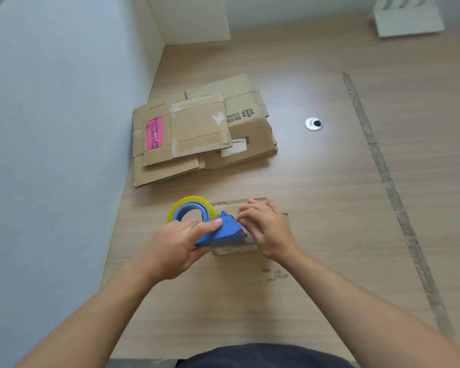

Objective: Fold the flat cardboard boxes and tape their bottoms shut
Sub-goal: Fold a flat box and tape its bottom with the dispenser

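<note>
A small cardboard box (231, 207) stands on the wooden floor in front of me, mostly hidden by my hands. My left hand (177, 244) grips a blue tape dispenser (221, 232) with a yellowish roll of clear tape (190, 203), its cutting end lying on the box. My right hand (264, 229) rests on the box top just right of the dispenser's mouth, fingers spread and pressing down near the tape end. A stack of several flat cardboard boxes (202, 131) lies farther away by the wall; the top one bears a pink label (154, 133).
A white wall (59, 128) runs along the left. A round metal floor fitting (313, 124) sits to the right of the stack. A strip of worn tape (383, 166) crosses the floor on the right. A white object (406, 19) stands at the far right corner.
</note>
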The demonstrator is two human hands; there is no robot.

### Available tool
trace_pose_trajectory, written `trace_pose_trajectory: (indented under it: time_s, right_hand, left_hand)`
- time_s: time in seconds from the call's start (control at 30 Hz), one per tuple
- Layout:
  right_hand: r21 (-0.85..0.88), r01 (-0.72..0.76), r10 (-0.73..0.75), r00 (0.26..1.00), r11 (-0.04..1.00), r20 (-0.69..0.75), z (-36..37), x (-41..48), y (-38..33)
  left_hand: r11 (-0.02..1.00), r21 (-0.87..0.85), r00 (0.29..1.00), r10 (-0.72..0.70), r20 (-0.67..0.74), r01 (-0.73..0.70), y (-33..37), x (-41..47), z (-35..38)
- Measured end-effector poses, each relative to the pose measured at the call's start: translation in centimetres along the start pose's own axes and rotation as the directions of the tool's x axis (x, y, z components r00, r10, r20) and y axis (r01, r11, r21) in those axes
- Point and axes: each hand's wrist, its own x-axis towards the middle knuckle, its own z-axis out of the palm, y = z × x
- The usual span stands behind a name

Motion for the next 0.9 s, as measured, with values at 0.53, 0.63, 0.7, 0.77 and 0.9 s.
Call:
trace_pose_trajectory:
  time_s: [0.53,0.63,0.7,0.77,0.9]
  right_hand:
    - [0.369,-0.157,0.259,0.934,0.916,-0.245,-2.7,-2.1,-0.7]
    - [0.427,-0.252,0.392,0.876,0.868,-0.280,-5.3,-3.2,1.1]
    - [0.467,-0.361,0.493,0.848,0.807,-0.196,-5.8,-4.1,2.3]
    - [0.521,-0.451,0.588,0.799,0.724,-0.127,-5.5,-4.5,2.4]
    - [0.622,-0.464,0.638,0.766,0.630,-0.075,-5.3,-3.8,0.9]
  left_hand:
    - [0.999,-0.039,0.990,-0.023,0.141,0.029,0.3,1.9,-0.2]
    - [1.000,-0.005,0.991,-0.021,0.135,0.022,0.5,2.1,-0.5]
    - [1.000,0.014,0.990,-0.017,0.137,0.015,0.8,2.5,-0.4]
    - [1.000,0.002,0.986,-0.018,0.167,0.018,1.0,3.0,-0.6]
    - [0.995,-0.029,0.964,-0.087,0.253,0.098,0.9,3.5,-1.0]
